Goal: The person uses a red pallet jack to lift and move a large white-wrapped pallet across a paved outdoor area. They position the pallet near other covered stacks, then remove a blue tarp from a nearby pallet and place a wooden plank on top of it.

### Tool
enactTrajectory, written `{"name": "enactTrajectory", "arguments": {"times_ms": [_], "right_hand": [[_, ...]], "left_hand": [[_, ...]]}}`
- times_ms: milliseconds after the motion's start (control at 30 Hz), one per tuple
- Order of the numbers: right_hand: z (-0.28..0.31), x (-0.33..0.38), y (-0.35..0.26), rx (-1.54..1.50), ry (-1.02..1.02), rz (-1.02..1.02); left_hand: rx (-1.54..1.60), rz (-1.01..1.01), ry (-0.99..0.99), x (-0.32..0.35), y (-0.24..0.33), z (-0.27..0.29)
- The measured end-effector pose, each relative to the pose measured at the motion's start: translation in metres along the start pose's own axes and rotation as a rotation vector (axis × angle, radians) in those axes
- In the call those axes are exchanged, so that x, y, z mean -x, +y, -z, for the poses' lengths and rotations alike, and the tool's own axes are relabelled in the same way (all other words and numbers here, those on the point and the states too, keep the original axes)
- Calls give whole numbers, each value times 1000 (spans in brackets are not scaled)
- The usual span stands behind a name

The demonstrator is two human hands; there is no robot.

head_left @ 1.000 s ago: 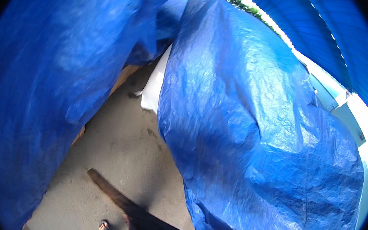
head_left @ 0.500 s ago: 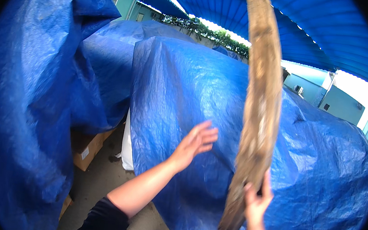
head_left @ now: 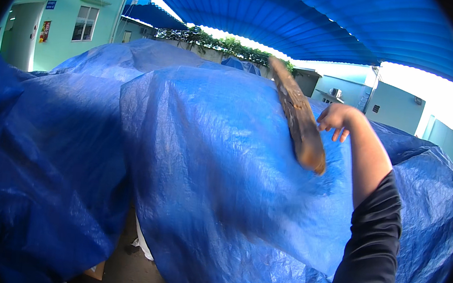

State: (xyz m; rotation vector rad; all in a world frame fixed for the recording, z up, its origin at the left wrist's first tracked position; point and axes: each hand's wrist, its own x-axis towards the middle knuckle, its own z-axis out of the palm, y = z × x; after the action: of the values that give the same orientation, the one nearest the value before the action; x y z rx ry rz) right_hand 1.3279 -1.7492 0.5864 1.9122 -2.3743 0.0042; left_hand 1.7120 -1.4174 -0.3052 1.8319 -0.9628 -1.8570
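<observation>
A long, rough wooden plank point(head_left: 297, 111) is over the blue tarp point(head_left: 206, 123) that covers a large pile. It points away from me, its near end slightly blurred; whether it rests fully on the tarp I cannot tell. Just right of the plank is my right hand point(head_left: 336, 120), its fingers apart and drooping, with a small gap between them and the wood. The dark sleeve of my right arm comes in from the lower right. My left hand is out of view.
More blue sheeting point(head_left: 52, 167) drapes over a stack on the left. Between the piles runs a narrow strip of ground point(head_left: 140, 276), with a cardboard edge point(head_left: 96, 270) and a white bag point(head_left: 142, 243) beside it. A blue corrugated canopy point(head_left: 327, 19) hangs overhead; a green building point(head_left: 66, 14) stands behind.
My right hand has let go of the plank, which has moved forward over the tarp and tipped from upright. My left hand has left the view. The left sheeting sits lower, exposing the building.
</observation>
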Motion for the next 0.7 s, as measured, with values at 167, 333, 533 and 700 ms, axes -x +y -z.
{"name": "enactTrajectory", "arguments": {"times_ms": [167, 333, 533, 700], "right_hand": [[-18, -10, -5, 152, 600, -143], [-77, 25, 34, 208, 859, 172], [-330, 221, 94, -500, 957, 382], [-604, 557, 99, -746, -500, -543]], "left_hand": [[-23, -205, -50, -31, 82, -2], [-438, -582, -56, 29, 268, -23], [-338, -1805, 141, 172, 537, -116], [-622, -2571, 538, 286, 747, -263]]}}
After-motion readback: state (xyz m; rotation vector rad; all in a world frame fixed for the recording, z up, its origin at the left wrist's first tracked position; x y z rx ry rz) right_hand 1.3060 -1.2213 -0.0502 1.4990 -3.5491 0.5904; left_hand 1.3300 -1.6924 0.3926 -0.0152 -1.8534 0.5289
